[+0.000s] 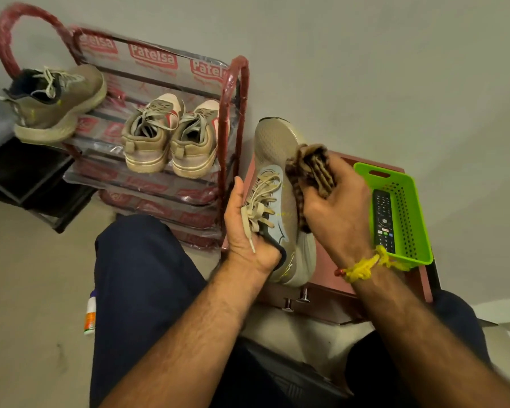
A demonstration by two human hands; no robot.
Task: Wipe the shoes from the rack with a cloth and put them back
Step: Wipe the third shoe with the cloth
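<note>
Shoes are the job, and the nearest one, a grey-beige mesh running shoe with cream laces, is held up in front of the person's lap, toe pointing away, above a reddish-brown small table. The left hand grips it at the collar and tongue, thumb along the laces; the right hand is closed round a bunched brown striped cloth pressed against the shoe's outer side. Judging by its build, the shoe should be light, soft in the mesh upper and stiffer at the sole and heel, so the collar or heel is the sound place to hold while rubbing; the loose laces may snag the cloth. Just right of it, a lime-green perforated plastic basket on the table holds one black remote control. Farther off, a red metal shoe rack wrapped in printed plastic carries one pair of tan lace-up sneakers side by side on a middle shelf, and one olive running shoe at its left end. Four shoes show in all, with one cloth.
</note>
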